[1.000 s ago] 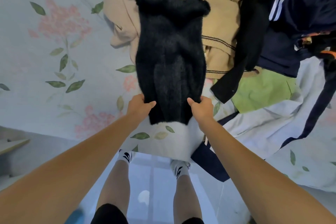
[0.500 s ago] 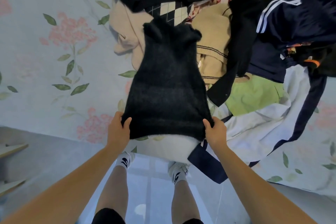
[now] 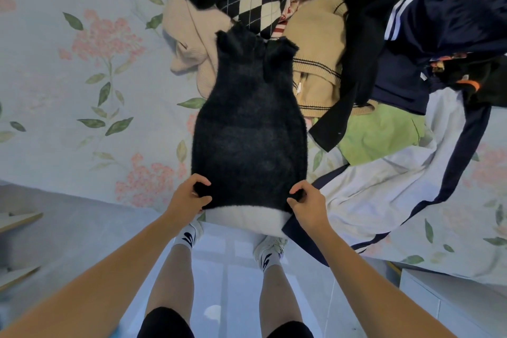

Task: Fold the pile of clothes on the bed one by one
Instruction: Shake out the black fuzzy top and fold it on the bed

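A fuzzy black knit garment [image 3: 248, 132] lies stretched lengthwise on the floral bed sheet [image 3: 82, 90], its far end resting against the clothes pile [image 3: 343, 35]. My left hand [image 3: 189, 197] grips its near left corner with curled fingers. My right hand [image 3: 307, 202] grips the near right corner the same way. The near hem sits at the bed's edge, over a white fold of fabric.
The pile holds a beige sweater [image 3: 315, 35], a black-and-cream argyle knit [image 3: 255, 8], a navy jacket with white stripes [image 3: 444, 22], a green piece [image 3: 378, 137] and a white-and-navy garment [image 3: 384, 195]. My legs and white socks stand on the pale floor below. A wooden shelf [image 3: 16, 219] sits at left.
Both hands drew the black garment toward the bed's edge, moved apart to its corners, and spread it wider. Their fingers now curl tighter round the corners.
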A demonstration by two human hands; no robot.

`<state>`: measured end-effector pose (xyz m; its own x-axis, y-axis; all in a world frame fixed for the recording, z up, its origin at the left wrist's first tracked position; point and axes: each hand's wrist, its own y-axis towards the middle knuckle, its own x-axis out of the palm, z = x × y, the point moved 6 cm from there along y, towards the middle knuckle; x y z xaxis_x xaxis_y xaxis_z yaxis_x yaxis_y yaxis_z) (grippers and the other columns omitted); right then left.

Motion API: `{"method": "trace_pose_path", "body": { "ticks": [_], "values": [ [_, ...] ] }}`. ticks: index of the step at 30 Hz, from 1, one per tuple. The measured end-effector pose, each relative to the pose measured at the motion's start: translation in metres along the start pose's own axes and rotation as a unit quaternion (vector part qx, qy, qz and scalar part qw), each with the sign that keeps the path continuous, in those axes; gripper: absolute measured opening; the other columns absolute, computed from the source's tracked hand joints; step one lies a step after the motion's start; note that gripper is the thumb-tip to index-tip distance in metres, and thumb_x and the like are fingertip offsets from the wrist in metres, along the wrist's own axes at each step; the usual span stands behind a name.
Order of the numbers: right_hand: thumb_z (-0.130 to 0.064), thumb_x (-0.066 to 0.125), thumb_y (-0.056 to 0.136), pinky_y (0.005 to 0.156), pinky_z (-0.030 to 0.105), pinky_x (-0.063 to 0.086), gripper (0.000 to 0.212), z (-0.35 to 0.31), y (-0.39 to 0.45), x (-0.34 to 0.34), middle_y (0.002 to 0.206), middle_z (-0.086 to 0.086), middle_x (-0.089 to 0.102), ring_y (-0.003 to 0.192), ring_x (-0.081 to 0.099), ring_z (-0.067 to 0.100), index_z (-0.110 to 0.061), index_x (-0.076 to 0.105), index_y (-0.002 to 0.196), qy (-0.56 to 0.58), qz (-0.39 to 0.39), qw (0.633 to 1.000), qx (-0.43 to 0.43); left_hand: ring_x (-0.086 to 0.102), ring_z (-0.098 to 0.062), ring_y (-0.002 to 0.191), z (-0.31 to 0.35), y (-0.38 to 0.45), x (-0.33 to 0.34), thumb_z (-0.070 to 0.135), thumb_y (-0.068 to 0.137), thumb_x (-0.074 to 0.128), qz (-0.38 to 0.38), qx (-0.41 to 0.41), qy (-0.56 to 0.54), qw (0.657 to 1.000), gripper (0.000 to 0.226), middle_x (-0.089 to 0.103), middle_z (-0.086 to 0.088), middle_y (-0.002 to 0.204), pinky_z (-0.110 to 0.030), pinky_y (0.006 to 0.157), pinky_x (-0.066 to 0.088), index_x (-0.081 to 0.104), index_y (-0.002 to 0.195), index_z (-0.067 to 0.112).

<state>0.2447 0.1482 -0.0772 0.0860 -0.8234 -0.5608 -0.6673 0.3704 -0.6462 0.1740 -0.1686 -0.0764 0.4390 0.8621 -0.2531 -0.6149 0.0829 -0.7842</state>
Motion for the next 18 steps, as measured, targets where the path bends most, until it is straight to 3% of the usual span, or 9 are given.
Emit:
{"method": "trace_pose_path", "body": {
  "ticks": [2,5,7,9,11,14,18],
  "values": [
    [0.004,0.066,0.094,0.084,0.033,0.055,0.026,0.002,0.000,-0.002,0.101,-0.004,0.069,0.090,0.064,0.011,-0.021,0.069,0.097,0.025,0.012,1.000,-0.002,0.054,-0.016,0.062,0.005,-0.003,-0.003,0.000,0.096,0.066,0.016,0.025,0.026,0.999,0.018,0.059,-0.004,0.075,-0.026,0.058,0.052,0.069,0.101,0.017],
    [0.008,0.052,0.099,0.090,0.045,0.061,0.042,0.009,0.001,-0.005,0.110,0.000,0.070,0.099,0.068,0.020,-0.026,0.077,0.095,0.120,0.009,0.992,0.033,0.058,-0.020,0.064,0.009,-0.005,-0.009,-0.004,0.098,0.059,0.052,0.045,0.010,0.998,0.028,0.069,-0.005,0.078,-0.028,0.060,0.055,0.075,0.100,0.019],
    [0.014,0.038,0.096,0.087,0.046,0.064,0.056,0.008,0.002,-0.008,0.105,0.008,0.068,0.095,0.066,0.025,-0.024,0.079,0.102,0.197,-0.005,0.979,0.058,0.066,-0.019,0.078,0.015,-0.008,-0.010,-0.016,0.095,0.046,0.057,0.042,-0.017,0.997,0.045,0.072,0.002,0.089,-0.030,0.070,0.061,0.076,0.106,0.015],
    [0.021,0.033,0.093,0.085,0.039,0.064,0.060,-0.002,0.002,-0.014,0.091,0.010,0.055,0.085,0.060,0.024,-0.016,0.076,0.113,0.232,-0.023,0.971,0.052,0.069,-0.007,0.084,0.023,-0.010,-0.011,-0.025,0.089,0.038,0.057,0.053,-0.022,0.997,0.058,0.070,0.004,0.094,-0.025,0.073,0.062,0.075,0.111,0.015],
    [0.025,0.038,0.089,0.085,0.037,0.064,0.063,-0.012,0.005,-0.020,0.079,0.007,0.050,0.079,0.059,0.024,-0.019,0.074,0.117,0.195,-0.028,0.980,0.026,0.064,0.002,0.069,0.031,-0.010,-0.014,-0.028,0.084,0.041,0.064,0.076,0.001,0.995,0.062,0.065,0.005,0.078,-0.017,0.068,0.056,0.074,0.113,0.017],
    [0.024,0.047,0.086,0.079,0.041,0.061,0.063,-0.025,0.013,-0.030,0.071,-0.001,0.057,0.070,0.061,0.018,-0.028,0.077,0.107,0.139,-0.009,0.990,-0.026,0.056,-0.004,0.058,0.037,-0.001,-0.023,-0.020,0.087,0.053,0.078,0.111,0.025,0.990,0.054,0.061,0.007,0.062,-0.026,0.069,0.051,0.076,0.113,0.020],
    [-0.001,0.081,0.085,0.084,0.030,0.056,0.029,-0.051,0.026,-0.041,0.099,-0.003,0.063,0.091,0.064,0.012,-0.029,0.075,0.089,0.106,0.019,0.992,-0.073,0.064,-0.006,0.081,0.061,0.013,-0.032,0.004,0.093,0.071,0.101,0.163,0.032,0.981,0.028,0.072,0.010,0.087,-0.030,0.083,0.055,0.078,0.101,0.030]
  ]
}}
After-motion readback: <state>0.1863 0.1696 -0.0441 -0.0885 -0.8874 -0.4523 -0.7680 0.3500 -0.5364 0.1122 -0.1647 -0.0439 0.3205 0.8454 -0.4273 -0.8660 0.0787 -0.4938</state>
